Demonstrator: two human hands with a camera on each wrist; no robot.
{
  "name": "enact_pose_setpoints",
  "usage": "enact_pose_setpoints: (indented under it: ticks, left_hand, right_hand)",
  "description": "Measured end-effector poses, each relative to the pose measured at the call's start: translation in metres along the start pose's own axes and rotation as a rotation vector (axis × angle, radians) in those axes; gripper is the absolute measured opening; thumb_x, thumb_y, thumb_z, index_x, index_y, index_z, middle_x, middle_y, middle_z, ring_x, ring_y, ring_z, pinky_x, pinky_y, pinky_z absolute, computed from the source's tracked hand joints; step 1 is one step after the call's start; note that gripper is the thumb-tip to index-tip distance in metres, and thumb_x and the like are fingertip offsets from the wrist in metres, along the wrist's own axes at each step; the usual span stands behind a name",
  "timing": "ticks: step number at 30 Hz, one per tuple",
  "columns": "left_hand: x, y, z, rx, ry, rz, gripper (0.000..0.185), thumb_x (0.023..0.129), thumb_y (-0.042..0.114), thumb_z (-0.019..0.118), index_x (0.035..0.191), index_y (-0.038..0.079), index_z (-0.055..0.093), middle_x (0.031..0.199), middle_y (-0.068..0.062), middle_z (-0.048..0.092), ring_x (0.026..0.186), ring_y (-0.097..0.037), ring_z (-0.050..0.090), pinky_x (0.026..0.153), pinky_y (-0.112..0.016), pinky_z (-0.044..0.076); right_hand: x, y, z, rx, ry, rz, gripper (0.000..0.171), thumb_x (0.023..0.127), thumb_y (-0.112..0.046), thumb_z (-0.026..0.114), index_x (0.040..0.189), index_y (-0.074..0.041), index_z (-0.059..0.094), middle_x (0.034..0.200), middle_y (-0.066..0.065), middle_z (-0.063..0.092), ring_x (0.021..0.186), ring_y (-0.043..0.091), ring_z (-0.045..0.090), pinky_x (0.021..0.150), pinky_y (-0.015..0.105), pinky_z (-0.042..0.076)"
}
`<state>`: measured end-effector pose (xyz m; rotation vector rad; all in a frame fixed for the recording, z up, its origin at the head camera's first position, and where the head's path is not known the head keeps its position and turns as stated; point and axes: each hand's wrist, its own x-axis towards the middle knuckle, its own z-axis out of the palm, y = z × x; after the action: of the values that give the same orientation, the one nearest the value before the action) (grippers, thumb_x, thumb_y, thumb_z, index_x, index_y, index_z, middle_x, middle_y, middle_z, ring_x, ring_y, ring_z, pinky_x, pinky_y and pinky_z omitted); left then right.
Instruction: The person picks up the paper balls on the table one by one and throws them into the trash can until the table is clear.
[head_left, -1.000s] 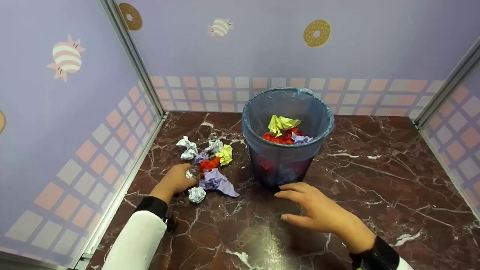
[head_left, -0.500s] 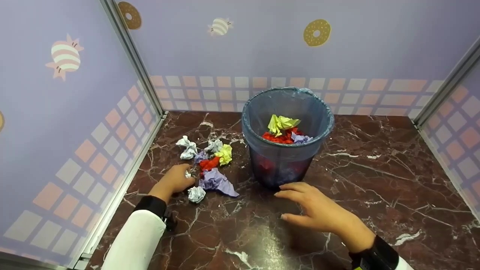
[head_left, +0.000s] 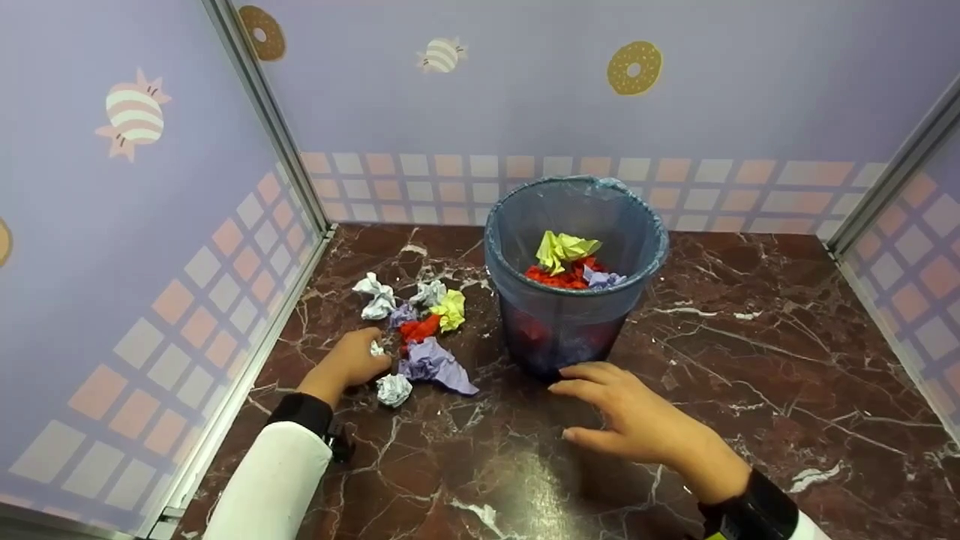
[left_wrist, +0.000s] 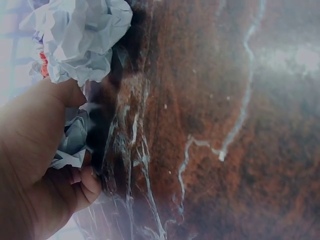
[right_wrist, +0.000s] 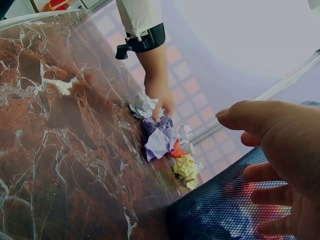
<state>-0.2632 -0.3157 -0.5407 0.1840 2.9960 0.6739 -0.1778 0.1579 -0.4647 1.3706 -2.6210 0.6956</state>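
My left hand point(head_left: 351, 361) pinches a crumpled white paper ball point(left_wrist: 75, 140) on the marble-patterned surface at the left; in the head view the fingers mostly cover that ball. Close to the thumb lies another white paper ball point(head_left: 394, 390). Just right of the hand are a large purple crumpled paper point(head_left: 435, 365) and a red one point(head_left: 420, 328). My right hand point(head_left: 637, 416) hovers with relaxed, spread fingers in front of the mesh bin point(head_left: 559, 330), holding nothing. Inside the lined bin sit yellow point(head_left: 561, 249), red and purple crumpled papers.
Behind the red paper are a yellow paper ball point(head_left: 450, 310), a small purple one point(head_left: 403, 315) and two white ones, one of them a white paper point(head_left: 375, 295) at the far left. Patterned panels point(head_left: 465, 187) enclose the surface at the back and both sides.
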Motion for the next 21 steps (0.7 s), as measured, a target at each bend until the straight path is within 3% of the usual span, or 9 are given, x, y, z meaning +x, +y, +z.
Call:
enact_pose_setpoints:
  ticks: [6, 11, 17, 21]
  left_hand:
    - [0.002, 0.0, -0.001, -0.029, 0.0, -0.025, 0.018, 0.076, 0.019, 0.066, 0.08, 0.011, 0.05, 0.074, -0.006, 0.054, 0.074, -0.025, 0.053, 0.066, -0.035, 0.042]
    - [0.006, 0.007, -0.015, -0.039, 0.011, -0.011, 0.018, 0.076, 0.021, 0.066, 0.081, 0.012, 0.051, 0.08, -0.009, 0.058, 0.077, -0.026, 0.055, 0.067, -0.036, 0.045]
    - [0.016, 0.026, -0.057, -0.029, -0.006, 0.012, 0.022, 0.079, 0.026, 0.067, 0.09, 0.013, 0.053, 0.09, -0.011, 0.06, 0.079, -0.028, 0.056, 0.065, -0.038, 0.047]
    - [0.025, 0.046, -0.092, -0.034, -0.01, -0.012, 0.026, 0.081, 0.029, 0.067, 0.096, 0.014, 0.052, 0.094, -0.01, 0.059, 0.075, -0.027, 0.057, 0.059, -0.037, 0.049]
  right_hand:
    - [-0.002, 0.005, -0.004, -0.034, 0.031, -0.032, 0.055, 0.086, -0.05, 0.068, 0.135, -0.028, 0.057, 0.141, -0.002, 0.051, 0.127, 0.022, 0.048, 0.102, 0.05, 0.041]
    - [-0.008, 0.014, -0.015, -0.073, 0.031, -0.023, 0.055, 0.086, -0.05, 0.068, 0.135, -0.027, 0.057, 0.139, 0.002, 0.053, 0.125, 0.024, 0.05, 0.101, 0.052, 0.041]
    - [-0.021, 0.024, -0.037, -0.114, 0.009, 0.051, 0.057, 0.084, -0.048, 0.07, 0.136, -0.028, 0.056, 0.14, 0.003, 0.053, 0.128, 0.024, 0.048, 0.102, 0.054, 0.04]
    - [-0.03, 0.032, -0.054, -0.151, 0.016, 0.083, 0.058, 0.083, -0.046, 0.072, 0.136, -0.029, 0.055, 0.142, 0.003, 0.051, 0.129, 0.025, 0.047, 0.103, 0.057, 0.038]
